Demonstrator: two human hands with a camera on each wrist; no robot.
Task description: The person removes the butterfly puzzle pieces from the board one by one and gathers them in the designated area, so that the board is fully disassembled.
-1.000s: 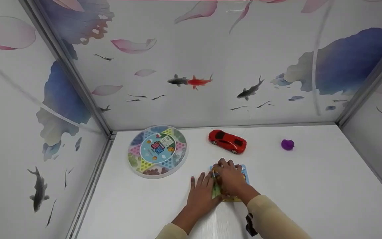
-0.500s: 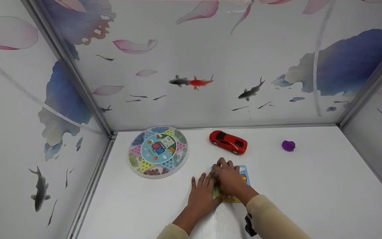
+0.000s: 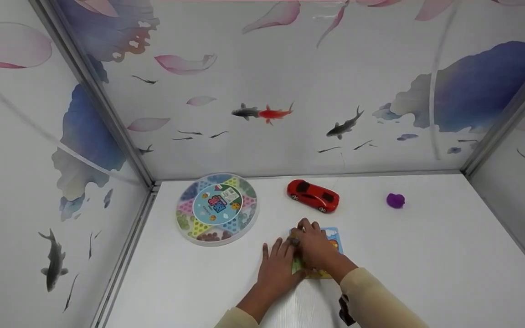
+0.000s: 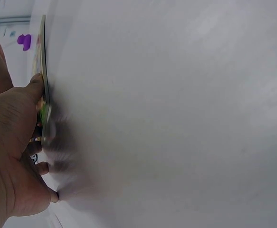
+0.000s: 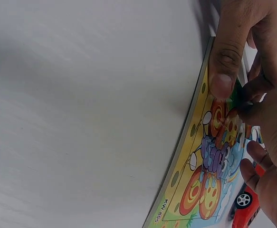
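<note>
A cartoon jigsaw puzzle board [image 3: 335, 238], with a big butterfly [image 5: 216, 156] on it, lies flat on the white table. My left hand [image 3: 277, 269] rests along its left side, fingers straight; the thumb [image 5: 226, 71] presses on the board's near edge in the right wrist view. My right hand [image 3: 316, 246] is over the board's upper left part, fingers bent and close to the left fingertips. Between its thumb and fingers it pinches a small puzzle piece [image 5: 243, 130], mostly hidden by the hand. The left wrist view shows the board's thin edge [image 4: 44, 61] beside my left thumb.
Behind the board lies a red toy car [image 3: 313, 196]. A round Chinese checkers box [image 3: 217, 208] lies to the left, and a small purple toy [image 3: 395, 200] at the back right. Printed wall panels [image 3: 290, 155] enclose the table's back and sides.
My right fingers have shifted slightly at the board's upper left; a bright bit seen between them a second ago is now turned down or covered. My left hand stays in place.
</note>
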